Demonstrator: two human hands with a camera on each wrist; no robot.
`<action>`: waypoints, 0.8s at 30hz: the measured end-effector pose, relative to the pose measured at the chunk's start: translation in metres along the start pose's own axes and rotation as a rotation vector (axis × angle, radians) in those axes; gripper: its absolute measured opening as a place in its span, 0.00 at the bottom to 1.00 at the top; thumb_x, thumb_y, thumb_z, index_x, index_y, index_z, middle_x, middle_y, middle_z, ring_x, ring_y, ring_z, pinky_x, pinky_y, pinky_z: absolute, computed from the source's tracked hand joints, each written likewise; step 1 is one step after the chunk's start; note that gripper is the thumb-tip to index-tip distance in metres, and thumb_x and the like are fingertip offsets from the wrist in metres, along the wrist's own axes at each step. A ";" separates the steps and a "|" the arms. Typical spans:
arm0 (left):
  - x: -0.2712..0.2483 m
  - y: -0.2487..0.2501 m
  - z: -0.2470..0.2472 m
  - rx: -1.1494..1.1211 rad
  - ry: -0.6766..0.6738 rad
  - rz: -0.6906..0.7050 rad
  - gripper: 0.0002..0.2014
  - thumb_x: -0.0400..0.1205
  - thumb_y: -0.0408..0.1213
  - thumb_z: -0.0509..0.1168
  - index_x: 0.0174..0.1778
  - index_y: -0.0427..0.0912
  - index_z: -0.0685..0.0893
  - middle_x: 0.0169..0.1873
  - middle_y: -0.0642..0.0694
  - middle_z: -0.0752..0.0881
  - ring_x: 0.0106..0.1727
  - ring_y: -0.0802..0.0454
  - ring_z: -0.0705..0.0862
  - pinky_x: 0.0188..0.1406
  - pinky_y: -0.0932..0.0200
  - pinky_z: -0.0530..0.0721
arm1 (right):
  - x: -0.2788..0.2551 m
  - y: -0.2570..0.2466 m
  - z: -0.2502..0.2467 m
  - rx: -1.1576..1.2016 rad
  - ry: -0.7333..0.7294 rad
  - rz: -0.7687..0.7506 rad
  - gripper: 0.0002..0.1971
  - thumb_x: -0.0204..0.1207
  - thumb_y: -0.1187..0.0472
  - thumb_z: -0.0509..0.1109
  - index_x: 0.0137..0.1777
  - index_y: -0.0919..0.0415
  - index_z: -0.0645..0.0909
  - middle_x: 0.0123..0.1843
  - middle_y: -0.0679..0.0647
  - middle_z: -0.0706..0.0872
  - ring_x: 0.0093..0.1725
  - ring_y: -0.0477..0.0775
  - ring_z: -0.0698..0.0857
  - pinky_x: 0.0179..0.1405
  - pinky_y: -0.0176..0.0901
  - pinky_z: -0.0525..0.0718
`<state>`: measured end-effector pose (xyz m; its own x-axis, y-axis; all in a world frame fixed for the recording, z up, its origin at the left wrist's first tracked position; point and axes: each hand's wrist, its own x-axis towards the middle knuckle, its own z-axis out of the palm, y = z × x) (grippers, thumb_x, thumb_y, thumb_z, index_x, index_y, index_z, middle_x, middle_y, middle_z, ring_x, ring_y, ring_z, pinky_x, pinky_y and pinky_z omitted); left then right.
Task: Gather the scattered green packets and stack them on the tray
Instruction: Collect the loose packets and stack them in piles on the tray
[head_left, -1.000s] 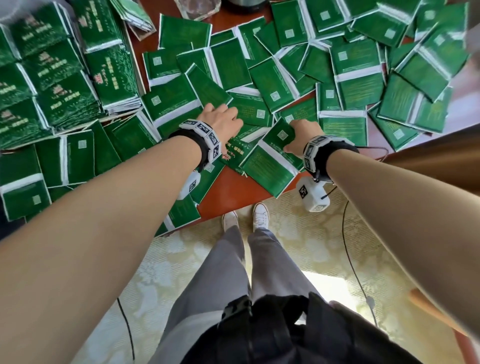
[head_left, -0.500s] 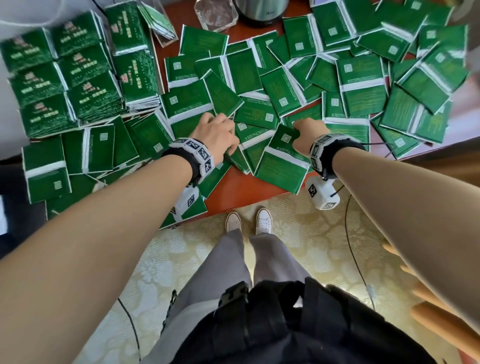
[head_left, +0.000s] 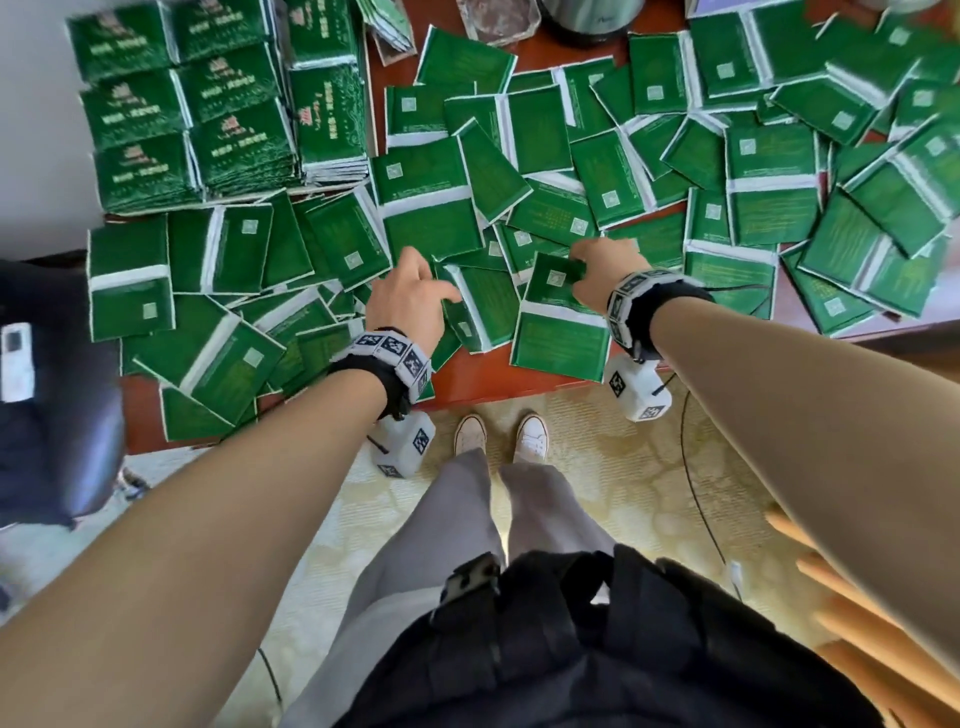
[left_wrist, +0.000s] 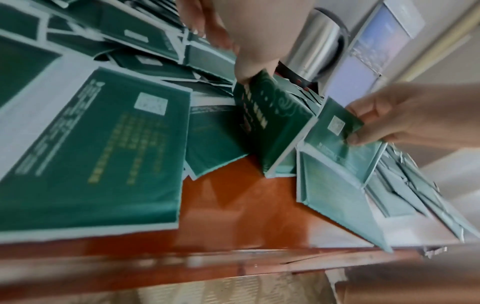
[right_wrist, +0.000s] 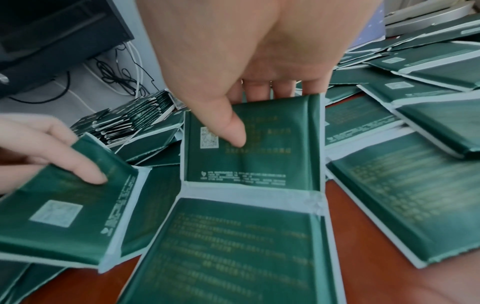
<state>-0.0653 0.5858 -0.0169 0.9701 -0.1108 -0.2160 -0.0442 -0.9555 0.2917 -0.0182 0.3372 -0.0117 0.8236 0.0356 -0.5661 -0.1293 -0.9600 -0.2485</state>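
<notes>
Across our red table loose packets remain; upper left, stacks stand. Our left hand and right hand each pinch a packet.

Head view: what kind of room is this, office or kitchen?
Probably an office or meeting room: polished red-brown wooden table, patterned carpet, dark chair, steel kettle.
</notes>
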 end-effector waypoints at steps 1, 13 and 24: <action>-0.005 -0.001 0.002 -0.016 -0.016 -0.020 0.16 0.84 0.31 0.63 0.54 0.54 0.92 0.53 0.43 0.80 0.43 0.41 0.81 0.37 0.52 0.78 | 0.000 -0.003 0.001 -0.010 0.005 -0.011 0.23 0.78 0.68 0.66 0.73 0.55 0.79 0.56 0.62 0.84 0.44 0.62 0.85 0.45 0.52 0.90; -0.019 -0.009 0.026 -0.445 0.011 -0.379 0.19 0.79 0.29 0.69 0.64 0.44 0.73 0.33 0.46 0.77 0.27 0.50 0.73 0.28 0.54 0.72 | 0.001 -0.039 0.009 -0.168 0.002 -0.093 0.11 0.78 0.69 0.63 0.57 0.58 0.81 0.39 0.55 0.81 0.39 0.58 0.83 0.48 0.57 0.89; -0.017 -0.077 -0.025 -0.271 -0.209 -0.345 0.37 0.79 0.29 0.70 0.82 0.50 0.62 0.56 0.46 0.85 0.50 0.43 0.83 0.43 0.55 0.80 | -0.003 -0.078 0.006 -0.301 -0.080 -0.214 0.12 0.78 0.69 0.64 0.57 0.55 0.82 0.42 0.56 0.83 0.41 0.61 0.86 0.44 0.56 0.91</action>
<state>-0.0720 0.6682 -0.0129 0.8475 0.1208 -0.5168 0.3622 -0.8434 0.3969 -0.0140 0.4133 0.0049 0.7670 0.2548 -0.5889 0.2192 -0.9666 -0.1327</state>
